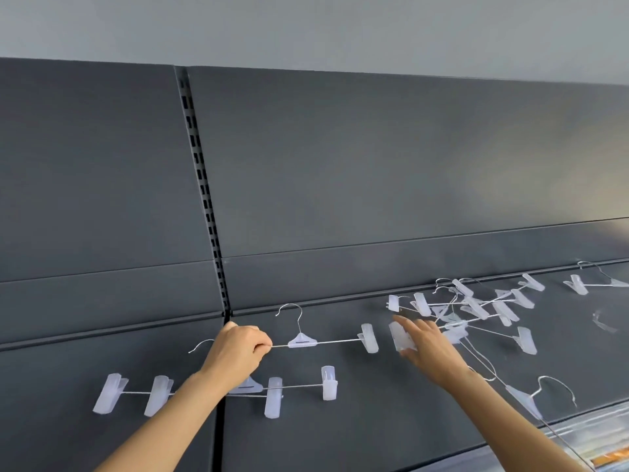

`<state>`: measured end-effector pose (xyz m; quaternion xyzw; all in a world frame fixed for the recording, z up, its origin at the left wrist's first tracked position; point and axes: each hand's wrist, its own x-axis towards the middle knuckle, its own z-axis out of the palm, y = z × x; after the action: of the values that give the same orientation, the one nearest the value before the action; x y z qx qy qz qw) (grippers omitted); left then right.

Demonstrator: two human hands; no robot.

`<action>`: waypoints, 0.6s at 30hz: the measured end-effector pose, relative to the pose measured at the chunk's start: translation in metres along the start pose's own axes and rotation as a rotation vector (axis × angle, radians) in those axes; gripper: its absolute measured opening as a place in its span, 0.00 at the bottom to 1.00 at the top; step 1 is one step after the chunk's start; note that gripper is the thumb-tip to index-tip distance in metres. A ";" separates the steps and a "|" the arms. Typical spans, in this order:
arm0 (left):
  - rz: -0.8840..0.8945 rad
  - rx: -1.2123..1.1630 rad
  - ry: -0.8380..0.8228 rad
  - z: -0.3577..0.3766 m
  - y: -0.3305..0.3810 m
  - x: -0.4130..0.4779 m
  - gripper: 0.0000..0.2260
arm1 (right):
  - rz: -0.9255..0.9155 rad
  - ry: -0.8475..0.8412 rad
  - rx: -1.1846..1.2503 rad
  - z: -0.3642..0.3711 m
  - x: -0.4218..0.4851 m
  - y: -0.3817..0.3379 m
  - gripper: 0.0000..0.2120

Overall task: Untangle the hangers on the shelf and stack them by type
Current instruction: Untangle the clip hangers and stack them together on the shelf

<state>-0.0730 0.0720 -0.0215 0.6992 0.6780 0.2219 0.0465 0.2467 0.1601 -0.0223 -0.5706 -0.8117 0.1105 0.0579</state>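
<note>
The left hand (238, 349) has its fingers curled tight round the near end of a clip hanger (302, 340). It grips the thin rod so the hanger lies flat and level on the shelf (340, 430), with the hook pointing away toward the back panel (340, 165). The wrist is bent slightly and the forearm comes up from below. This looks like a hold for dragging the freed hanger toward the sorted pile (274, 396), which lies just below the hand. The pile is two clip hangers overlapping side by side, so I would guess this one joins them.

The right hand (425, 342) is across from the left, just past the hanger's far clip. Its arm is stretched long and its fingers are extended flat over a loose clip (401, 337). I cannot tell whether it is pinching that clip or only touching it.

Just beyond those fingertips lies the tangle (476, 308), a knot of rods, hooks and pale clips crossing one another. The hand seems placed to steady it or to pick out the next piece. One more hanger (531, 400) lies beside the right forearm, and another (595, 284) lies well beyond the tangle.
</note>
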 end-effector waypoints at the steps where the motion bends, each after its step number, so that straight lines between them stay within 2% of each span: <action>1: -0.010 -0.014 0.017 -0.001 -0.002 -0.002 0.10 | 0.002 -0.008 -0.016 0.000 0.000 -0.001 0.31; 4: -0.036 -0.051 0.059 -0.006 -0.012 -0.009 0.08 | 0.022 0.006 -0.065 -0.003 -0.003 -0.006 0.33; 9: -0.074 -0.115 0.108 -0.030 -0.029 -0.035 0.09 | 0.032 0.138 -0.072 0.000 -0.017 -0.029 0.32; 12: -0.093 -0.091 0.103 -0.045 -0.048 -0.061 0.13 | -0.039 0.248 -0.011 0.009 -0.028 -0.058 0.25; 14: -0.108 -0.053 0.082 -0.054 -0.060 -0.082 0.12 | -0.138 0.309 0.047 0.020 -0.032 -0.083 0.20; 18: 0.001 0.107 0.059 -0.057 -0.081 -0.119 0.10 | -0.261 0.348 0.086 0.037 -0.039 -0.139 0.11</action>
<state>-0.1670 -0.0505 -0.0292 0.6940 0.6898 0.2060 -0.0110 0.1247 0.0746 -0.0226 -0.4681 -0.8511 0.0366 0.2351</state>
